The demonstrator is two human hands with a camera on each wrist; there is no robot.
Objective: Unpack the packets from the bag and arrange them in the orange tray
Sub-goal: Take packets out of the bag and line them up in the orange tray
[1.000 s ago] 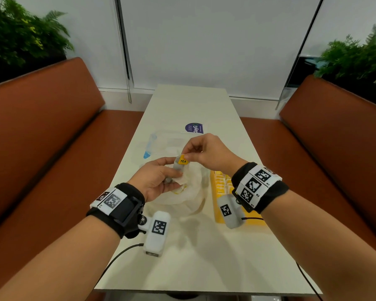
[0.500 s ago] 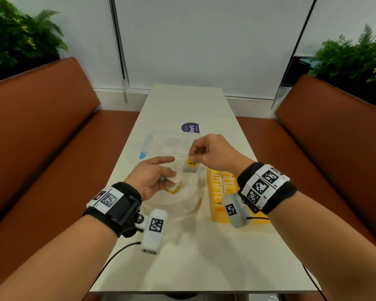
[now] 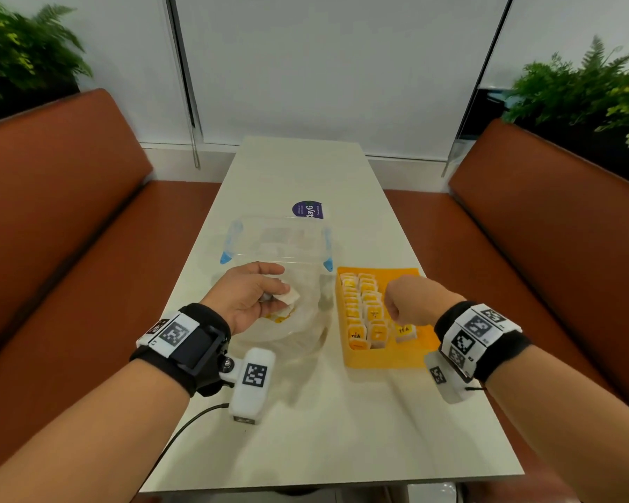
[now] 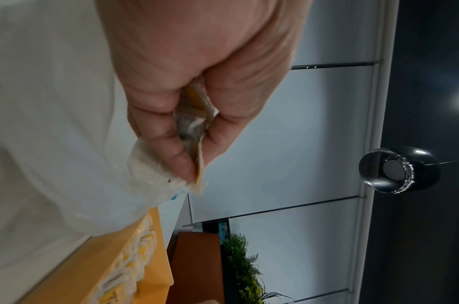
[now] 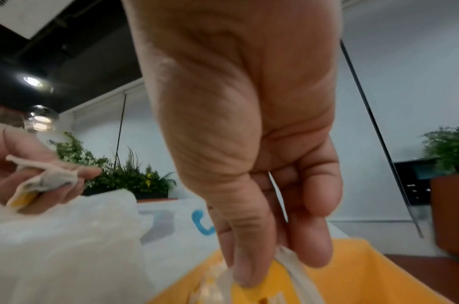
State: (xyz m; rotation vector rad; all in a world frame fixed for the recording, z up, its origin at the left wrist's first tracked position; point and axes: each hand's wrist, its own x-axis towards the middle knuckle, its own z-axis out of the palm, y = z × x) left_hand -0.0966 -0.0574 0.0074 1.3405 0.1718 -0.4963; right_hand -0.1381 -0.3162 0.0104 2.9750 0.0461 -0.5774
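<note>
The orange tray sits right of centre with two rows of yellow-and-white tea packets standing in it. My right hand hovers over the tray's near right part and pinches one tea packet between thumb and fingers; in the right wrist view that hand holds the packet low inside the tray. My left hand grips a small bunch of packets above the crumpled clear plastic bag. In the left wrist view, packets sit between thumb and fingers.
A clear lidded container with blue clips stands behind the bag, and a purple round sticker lies beyond it. Orange-brown benches flank the narrow white table. A cable runs off the left wrist camera.
My right hand has carried one tea packet from above the bag rightward and down into the orange tray. The left hand still holds its packets over the bag.
</note>
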